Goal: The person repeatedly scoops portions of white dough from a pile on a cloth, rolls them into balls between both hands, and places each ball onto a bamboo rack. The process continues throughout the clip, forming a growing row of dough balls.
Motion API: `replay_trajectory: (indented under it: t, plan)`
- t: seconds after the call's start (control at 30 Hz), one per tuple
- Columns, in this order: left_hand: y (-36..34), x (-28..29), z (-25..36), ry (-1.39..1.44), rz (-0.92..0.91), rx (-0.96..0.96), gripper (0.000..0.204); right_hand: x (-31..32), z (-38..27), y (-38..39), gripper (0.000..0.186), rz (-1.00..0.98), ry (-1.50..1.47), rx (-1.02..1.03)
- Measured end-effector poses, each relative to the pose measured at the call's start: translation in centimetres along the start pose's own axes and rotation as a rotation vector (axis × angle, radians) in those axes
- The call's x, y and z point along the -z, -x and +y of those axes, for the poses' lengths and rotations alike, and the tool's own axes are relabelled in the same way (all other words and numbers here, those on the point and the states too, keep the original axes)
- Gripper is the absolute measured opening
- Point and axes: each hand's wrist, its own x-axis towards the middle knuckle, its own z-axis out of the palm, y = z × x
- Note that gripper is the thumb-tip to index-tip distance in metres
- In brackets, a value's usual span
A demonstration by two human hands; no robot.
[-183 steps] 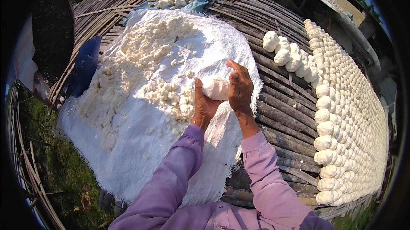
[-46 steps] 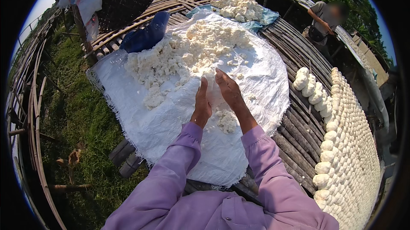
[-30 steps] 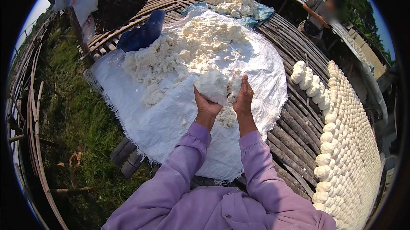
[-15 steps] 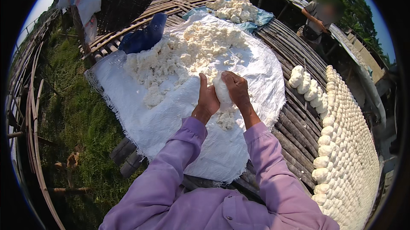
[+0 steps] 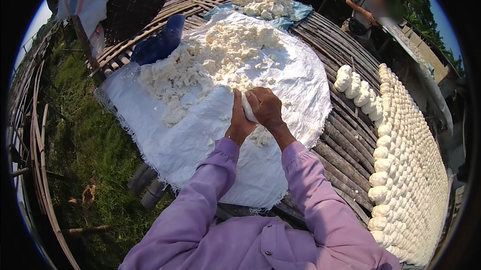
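Between my palms I grip a smooth white dough lump (image 5: pixel 248 110), mostly covered by my fingers. My left hand (image 5: pixel 239 120) is cupped against its left side with the thumb upright. Over its right side my right hand (image 5: pixel 268 111) is closed, knuckles up. Beyond my hands, a broad heap of crumbly white dough (image 5: pixel 200 62) lies on a white woven sheet (image 5: pixel 190 147). A few loose crumbs (image 5: pixel 261 135) rest on the sheet beside my right wrist.
Rows of shaped white lumps (image 5: pixel 408 169) cover the bamboo platform (image 5: pixel 345 162) at right. A dark blue plastic container (image 5: pixel 159 43) stands at the sheet's far left corner. Another dough pile (image 5: pixel 264 4) sits on blue sheeting behind. A person (image 5: pixel 362 12) stands at far right.
My right hand has turned over and closed further round the lump, hiding more of it. The view has shifted slightly, so the surroundings sit a little further left.
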Motion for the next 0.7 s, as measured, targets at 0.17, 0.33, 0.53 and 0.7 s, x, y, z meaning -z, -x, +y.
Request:
replay_trajectory:
  t: [0.17, 0.33, 0.53, 0.7]
  plan:
    - [-0.1, 0.2, -0.2, 0.218, -0.005, -0.028, 0.099, -1.3, 1.9, 1.3, 0.051, 0.549, -0.413, -0.008]
    - [-0.8, 0.5, -1.3, 0.176, 0.11, -0.049, 0.095, 1.3, 0.6, 1.3, 0.045, 0.184, -0.377, 0.022]
    - [-0.7, -0.3, -1.9, -0.006, -0.023, -0.036, 0.096, 0.5, 1.8, 1.7, 0.047, 0.019, 0.033, 0.0]
    - [-0.8, -0.8, -2.5, 0.189, -0.001, 0.001, 0.098, -0.1, 3.6, 2.6, 0.053, 0.592, -0.208, 0.043]
